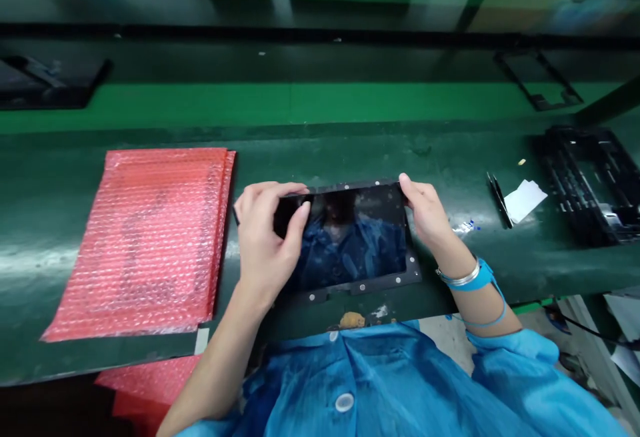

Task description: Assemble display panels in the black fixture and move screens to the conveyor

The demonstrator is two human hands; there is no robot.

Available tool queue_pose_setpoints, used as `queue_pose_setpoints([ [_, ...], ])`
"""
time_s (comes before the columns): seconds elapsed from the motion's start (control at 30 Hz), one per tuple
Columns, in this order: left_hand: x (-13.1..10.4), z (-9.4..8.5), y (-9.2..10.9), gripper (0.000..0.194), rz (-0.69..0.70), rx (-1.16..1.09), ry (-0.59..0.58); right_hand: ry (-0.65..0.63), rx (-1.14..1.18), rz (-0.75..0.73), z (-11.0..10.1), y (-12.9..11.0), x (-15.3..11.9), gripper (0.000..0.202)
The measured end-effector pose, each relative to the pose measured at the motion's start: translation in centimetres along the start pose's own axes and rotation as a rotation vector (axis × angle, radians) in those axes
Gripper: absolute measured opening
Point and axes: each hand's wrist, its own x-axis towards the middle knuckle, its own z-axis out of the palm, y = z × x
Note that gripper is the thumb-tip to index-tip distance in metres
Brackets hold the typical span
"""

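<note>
A glossy black display panel (355,244) lies over a thin black frame (370,286) with several small round light spots along its edges. The panel's dark face reflects blue clothing. My left hand (270,230) is closed at the panel's left part, the thumb over its face and the other fingers along the upper left edge. My right hand (425,210) grips the upper right corner between the thumb on top and fingers hidden underneath. Whether the panel is fastened to the frame I cannot tell.
Red bubble-wrap pouches (145,244) are stacked at left. To the right lie black tweezers (499,200), white paper pieces (525,200) and stacked black frames (595,184). Another thin black frame (540,80) sits farther back. A shelf edge (320,37) crosses behind the green bench (350,150).
</note>
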Motion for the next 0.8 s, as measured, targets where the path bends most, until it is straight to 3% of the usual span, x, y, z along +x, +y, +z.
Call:
queue_pose_setpoints([
  [0.13,-0.7,-1.2,-2.1,0.023,-0.225,-0.249,0.214,0.055,0.117,0.01,0.3,-0.5,-0.7,0.071],
  [0.27,-1.1,-0.7,-4.1,0.022,-0.566,-0.549,0.223,0.069,0.174,0.012,0.5,-0.7,-1.1,0.066],
  [0.4,-0.7,-0.2,-4.4,0.022,-0.801,-0.717,0.375,0.074,0.176,0.01,0.6,-0.8,-1.3,0.064],
  [0.5,-0.4,-0.3,-4.2,0.018,-0.839,-0.792,0.374,0.071,0.15,0.009,0.5,-0.8,-1.3,0.062],
  [0.8,-0.5,-0.3,-4.5,0.027,-0.752,-0.771,0.33,0.058,0.209,0.084,1.1,-0.8,-0.9,0.056],
])
